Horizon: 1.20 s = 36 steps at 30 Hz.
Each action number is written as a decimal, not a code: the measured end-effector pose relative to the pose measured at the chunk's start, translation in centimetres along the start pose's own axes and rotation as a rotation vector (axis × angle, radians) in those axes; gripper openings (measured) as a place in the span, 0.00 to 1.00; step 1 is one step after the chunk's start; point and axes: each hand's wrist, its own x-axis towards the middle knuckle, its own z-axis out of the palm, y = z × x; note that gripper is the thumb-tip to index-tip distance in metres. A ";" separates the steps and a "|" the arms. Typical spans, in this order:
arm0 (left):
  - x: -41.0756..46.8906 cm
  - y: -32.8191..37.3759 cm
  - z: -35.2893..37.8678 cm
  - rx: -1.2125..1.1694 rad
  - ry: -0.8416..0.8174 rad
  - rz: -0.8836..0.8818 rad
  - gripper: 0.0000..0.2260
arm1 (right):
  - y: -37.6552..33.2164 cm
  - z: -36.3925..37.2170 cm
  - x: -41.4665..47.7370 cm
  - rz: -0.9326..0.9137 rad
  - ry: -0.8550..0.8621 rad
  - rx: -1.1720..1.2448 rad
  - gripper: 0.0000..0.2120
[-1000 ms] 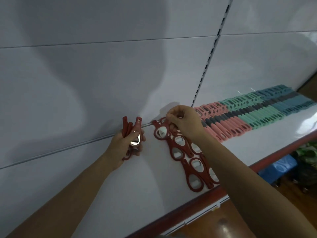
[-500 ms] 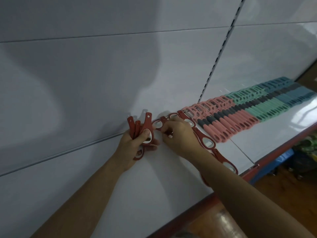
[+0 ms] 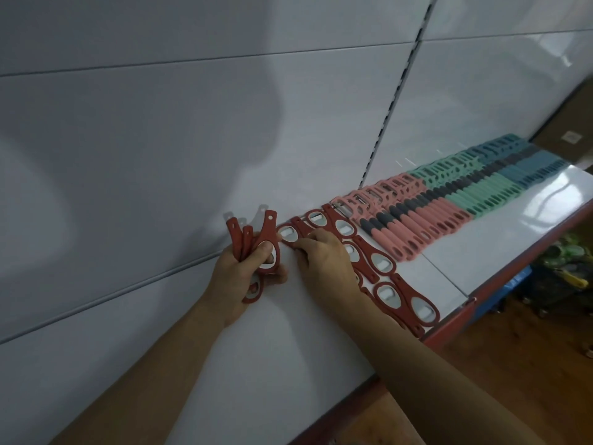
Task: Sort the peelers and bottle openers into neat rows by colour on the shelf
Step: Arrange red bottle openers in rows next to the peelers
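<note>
Well, the left hand [image 3: 237,277] is clamped round a bunch of red bottle openers [image 3: 268,229], their handles fanned toward the back panel [image 3: 160,155]. Just right of it, almost touching, the right hand [image 3: 324,261] has its fingers curled down on the end opener [image 3: 287,235] of the red row [image 3: 402,285]. That row slants from far-left to near-right across the shelf [image 3: 282,342]. I'd judge the next opener comes from the bunch, immediately left of the right hand. Farther right lie pink peelers [image 3: 426,226], green peelers [image 3: 478,187] and blue peelers [image 3: 526,162].
</note>
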 end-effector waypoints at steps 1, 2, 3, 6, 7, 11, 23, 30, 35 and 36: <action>0.0 -0.1 -0.1 0.009 0.002 0.001 0.05 | 0.1 0.1 0.1 0.003 -0.008 0.002 0.13; 0.1 -0.2 -0.2 0.023 0.004 0.005 0.05 | 0.1 0.0 0.1 0.012 -0.017 0.006 0.13; 0.2 -0.2 -0.2 0.037 0.000 0.009 0.05 | 0.0 0.0 0.1 0.025 -0.020 0.019 0.13; 0.3 -0.3 -0.4 0.049 -0.040 0.003 0.10 | -0.5 -0.5 -0.2 0.071 0.082 0.136 0.11; 0.3 -0.3 -0.4 0.061 -0.063 -0.001 0.12 | -0.9 -0.9 -0.4 0.098 0.136 0.220 0.09; 0.5 -0.6 -0.7 0.124 -0.094 0.003 0.10 | -2.0 -3.1 -1.4 0.296 0.111 0.950 0.16; 0.3 -0.9 -0.5 0.373 -0.106 0.115 0.04 | -0.7 -4.6 -4.5 0.135 0.049 0.358 0.12; 0.1 -1.2 0.0 0.338 -0.063 0.136 0.08 | -0.9 -3.9 -7.3 0.102 0.141 0.095 0.09; 0.0 -1.2 -0.1 0.224 -0.135 0.105 0.17 | -0.6 -3.4 -7.6 0.171 0.072 -0.024 0.11; -0.1 -1.2 -0.2 0.223 -0.158 0.097 0.19 | -0.6 -3.3 -7.7 0.170 0.056 -0.043 0.11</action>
